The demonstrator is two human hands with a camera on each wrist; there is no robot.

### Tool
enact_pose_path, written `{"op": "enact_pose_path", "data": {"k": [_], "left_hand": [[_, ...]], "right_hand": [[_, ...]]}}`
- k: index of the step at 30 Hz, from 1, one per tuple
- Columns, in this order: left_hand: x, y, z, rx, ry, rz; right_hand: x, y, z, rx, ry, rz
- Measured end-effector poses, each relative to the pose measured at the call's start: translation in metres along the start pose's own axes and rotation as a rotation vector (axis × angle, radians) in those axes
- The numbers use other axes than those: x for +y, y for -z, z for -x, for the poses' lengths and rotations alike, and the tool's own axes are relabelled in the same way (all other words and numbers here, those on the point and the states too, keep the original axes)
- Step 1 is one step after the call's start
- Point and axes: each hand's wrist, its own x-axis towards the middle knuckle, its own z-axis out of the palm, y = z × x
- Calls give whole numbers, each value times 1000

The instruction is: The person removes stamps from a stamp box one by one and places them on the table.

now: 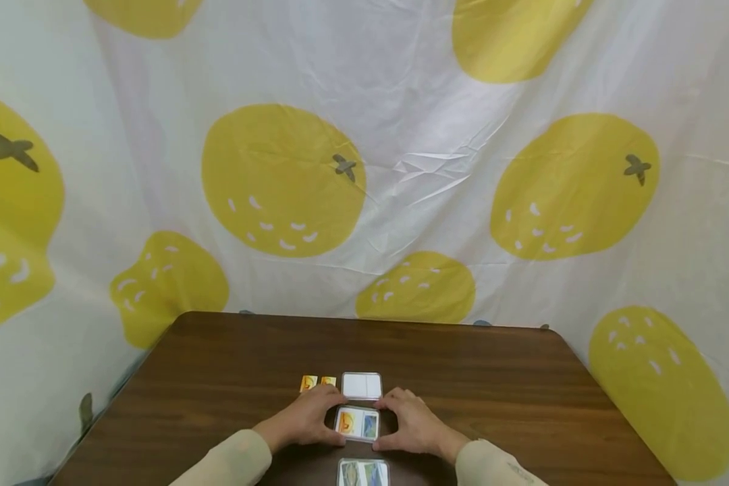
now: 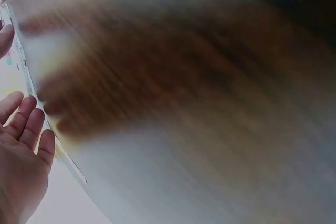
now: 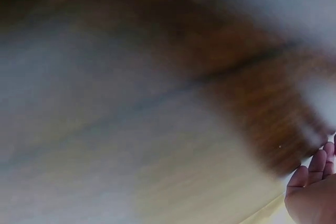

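Observation:
Between both hands on the dark table lies a small clear-edged flat case (image 1: 357, 423), with an orange picture at its left and a blue one at its right. My left hand (image 1: 306, 415) holds its left side, thumb at the near corner and fingers at the far one. On the opposite side my right hand (image 1: 418, 425) grips it the same way. In the left wrist view the left hand (image 2: 23, 169) shows at the left edge, and the right hand (image 3: 314, 195) appears at the lower right of the right wrist view. Both wrist views are mostly blurred.
Just beyond lies a similar white case (image 1: 362, 385). Two small orange cards (image 1: 308, 383) sit left of it, partly behind the left hand. Another case (image 1: 363, 472) with two blue-green pictures is nearer the body. A lemon-patterned cloth (image 1: 413, 202) hangs behind the wooden table (image 1: 492, 378).

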Motion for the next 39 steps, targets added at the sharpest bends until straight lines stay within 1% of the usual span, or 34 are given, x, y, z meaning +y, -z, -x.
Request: {"op": "enact_pose_path", "data": {"k": [7,15,19,27,33,39], "left_hand": [[3,0,-2,-19,-11,-19],[1,1,-2,6,-41,-27],[0,0,-2,8,-34,-26],[-2,-2,-2,-10,-18,-30],[0,0,-3,-14,-19,-34],[4,3,-4,-38,-6,-36]], "right_hand": [[-3,3,0,-19,-1,-7],[-6,3,-3,-37,-12,-13],[-8,3,-4,-43,-15,-5],[-9,2,-7,-70,-28,15],[-9,3,-9,-81,-31,22],[-10,4,-9,-91,-44,1]]}}
